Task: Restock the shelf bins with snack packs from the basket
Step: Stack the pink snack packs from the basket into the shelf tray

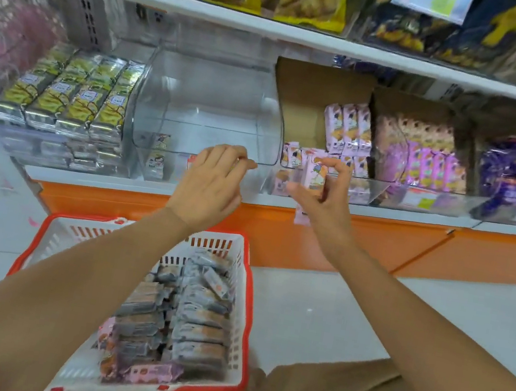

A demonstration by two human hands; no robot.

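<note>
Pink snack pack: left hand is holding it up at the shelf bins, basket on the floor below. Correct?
Wrong hand. The right hand pinches the pink snack pack; the left hand is by the lip of the clear bin. The basket on the floor below is as you say. The head view shows it.
</note>
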